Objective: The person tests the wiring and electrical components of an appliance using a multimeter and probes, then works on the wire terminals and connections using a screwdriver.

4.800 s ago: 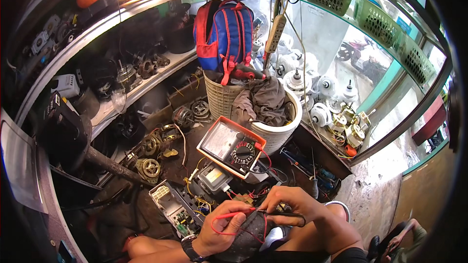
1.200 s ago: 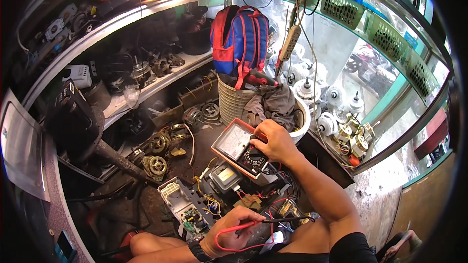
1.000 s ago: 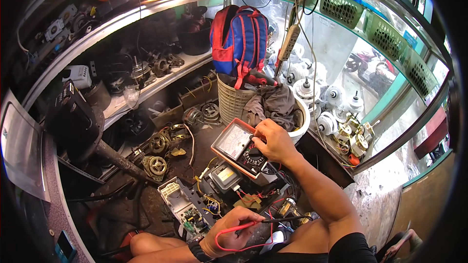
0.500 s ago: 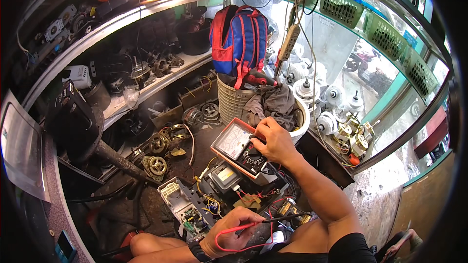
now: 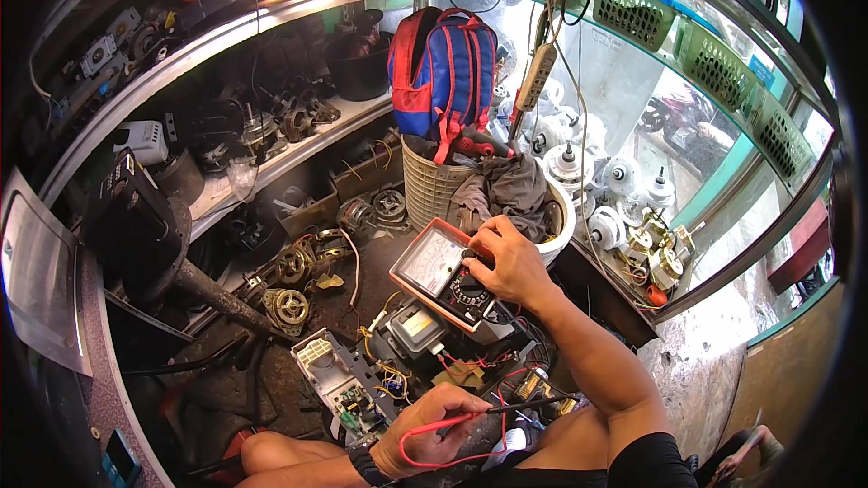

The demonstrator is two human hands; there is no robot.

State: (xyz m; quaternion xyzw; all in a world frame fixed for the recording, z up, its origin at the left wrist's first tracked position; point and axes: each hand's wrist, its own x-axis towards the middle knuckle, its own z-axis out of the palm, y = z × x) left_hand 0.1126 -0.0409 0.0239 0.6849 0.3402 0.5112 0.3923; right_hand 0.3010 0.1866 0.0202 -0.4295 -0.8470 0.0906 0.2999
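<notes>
The meter point(image 5: 440, 273), an orange-edged box with a pale dial face, sits tilted in the middle of the cluttered bench, just in front of the white bucket point(image 5: 559, 217) stuffed with grey cloth. Your right hand point(image 5: 508, 262) lies over its lower right part, fingers curled down onto the black knob there; whether they pinch the knob or only rest on it cannot be told. Your left hand point(image 5: 425, 438), near the bottom edge, is closed around the red and black test leads point(image 5: 493, 414), the red wire looping below your fingers and the black probe pointing right. Between your hands lie a grey metal block point(image 5: 411, 330) with coloured wires and, to its left, an open plastic case holding a green circuit board point(image 5: 342, 386). Behind the bucket a woven basket point(image 5: 432, 190) carries a red and blue backpack point(image 5: 445, 72). Copper-wound motor parts point(image 5: 291, 282) sit to the left under a shelf.
</notes>
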